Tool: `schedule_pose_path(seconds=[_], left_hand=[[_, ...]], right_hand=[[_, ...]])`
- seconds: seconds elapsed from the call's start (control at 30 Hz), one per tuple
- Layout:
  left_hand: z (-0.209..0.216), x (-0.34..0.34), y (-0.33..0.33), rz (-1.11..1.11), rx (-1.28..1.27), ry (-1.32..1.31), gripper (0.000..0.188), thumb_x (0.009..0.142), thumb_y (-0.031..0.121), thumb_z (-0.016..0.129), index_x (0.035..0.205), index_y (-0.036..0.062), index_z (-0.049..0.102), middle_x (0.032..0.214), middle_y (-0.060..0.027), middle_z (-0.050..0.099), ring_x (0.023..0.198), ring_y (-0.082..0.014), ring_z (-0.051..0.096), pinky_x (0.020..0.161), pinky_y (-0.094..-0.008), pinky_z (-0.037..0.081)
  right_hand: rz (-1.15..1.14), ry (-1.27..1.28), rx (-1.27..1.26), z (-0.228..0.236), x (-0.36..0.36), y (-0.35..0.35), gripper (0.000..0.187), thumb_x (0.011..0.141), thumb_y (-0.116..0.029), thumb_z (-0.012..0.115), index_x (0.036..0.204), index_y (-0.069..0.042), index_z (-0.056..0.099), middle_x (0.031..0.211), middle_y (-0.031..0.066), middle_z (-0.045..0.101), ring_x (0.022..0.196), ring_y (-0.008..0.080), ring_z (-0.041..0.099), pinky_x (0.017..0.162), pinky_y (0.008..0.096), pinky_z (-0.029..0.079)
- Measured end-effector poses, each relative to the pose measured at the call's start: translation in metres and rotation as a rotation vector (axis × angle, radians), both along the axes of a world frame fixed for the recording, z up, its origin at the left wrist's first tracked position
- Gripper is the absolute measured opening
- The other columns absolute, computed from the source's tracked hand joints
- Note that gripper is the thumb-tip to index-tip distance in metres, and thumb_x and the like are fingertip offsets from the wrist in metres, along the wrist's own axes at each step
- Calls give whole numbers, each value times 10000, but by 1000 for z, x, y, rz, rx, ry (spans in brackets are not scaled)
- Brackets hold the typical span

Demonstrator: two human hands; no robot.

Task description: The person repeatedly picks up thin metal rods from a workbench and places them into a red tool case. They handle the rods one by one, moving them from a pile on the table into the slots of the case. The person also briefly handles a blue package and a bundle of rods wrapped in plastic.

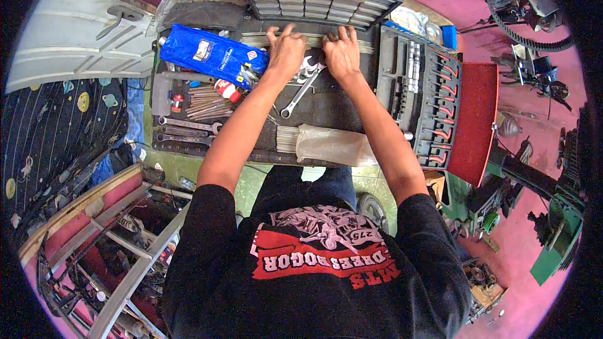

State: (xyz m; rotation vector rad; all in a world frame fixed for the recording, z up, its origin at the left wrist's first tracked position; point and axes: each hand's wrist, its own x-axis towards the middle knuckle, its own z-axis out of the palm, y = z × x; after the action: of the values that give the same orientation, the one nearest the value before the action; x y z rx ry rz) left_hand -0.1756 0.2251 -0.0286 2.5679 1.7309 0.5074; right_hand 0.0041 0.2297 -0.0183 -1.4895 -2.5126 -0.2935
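A row of thin grey welding rods (314, 40) lies crosswise at the far side of the dark work table. My left hand (286, 53) has its fingers bent over the rods' left part. Toward their right end, my right hand (342, 57) curls over them in the same way. Just nearer than the hands, a combination wrench (303, 97) rests at a slant, with other wrench heads by its upper end. Beside my left wrist is a blue plastic pouch (207, 56). Between my forearms, near the front edge, more rods stick out of a translucent bag (336, 144).
A small-drawer cabinet (314, 3) stands behind the rods. At the right are a socket tray (408, 75) and an open red tool case (474, 119). On the left lie brown rods (207, 101), a red-and-white container (227, 90) and several wrenches (188, 126).
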Motion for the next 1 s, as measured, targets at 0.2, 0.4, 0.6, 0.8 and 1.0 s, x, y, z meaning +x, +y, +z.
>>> schedule_pose_path(seconds=[0.2,0.4,0.6,0.8,1.0], left_hand=[[4,1,4,-10,-9,-74,180,808,90,660,941,111,780,942,-41,726,1117,-241,615,1039,-585,306],[8,2,3,-25,-19,-14,179,819,80,630,891,122,788,936,-38,723,1085,-237,622,1034,-579,317],[10,3,7,-43,-2,38,161,799,70,631,830,118,782,927,-35,722,1082,-247,625,1028,-589,326],[16,4,12,-44,23,66,140,787,77,650,816,128,777,919,-29,720,1088,-251,625,1029,-586,326],[14,2,10,-29,79,86,123,795,101,669,841,145,776,933,-15,719,1098,-242,618,1024,-565,330]], right_hand=[[-21,-34,-86,9,-3,1,159,803,-169,627,827,-87,762,885,93,753,1141,275,601,996,485,384],[-52,-26,-131,13,1,-1,138,779,-133,659,873,-141,760,885,64,756,1115,261,601,950,533,364],[2,-57,-41,13,3,7,152,821,-196,633,771,-149,769,859,51,755,1144,267,596,939,533,370],[-25,-91,-122,22,3,10,164,842,-172,619,777,-146,767,920,40,754,1163,262,595,967,546,372],[-15,-49,-85,17,2,8,171,877,-162,593,917,-133,757,974,36,747,1166,264,595,1034,588,354]])
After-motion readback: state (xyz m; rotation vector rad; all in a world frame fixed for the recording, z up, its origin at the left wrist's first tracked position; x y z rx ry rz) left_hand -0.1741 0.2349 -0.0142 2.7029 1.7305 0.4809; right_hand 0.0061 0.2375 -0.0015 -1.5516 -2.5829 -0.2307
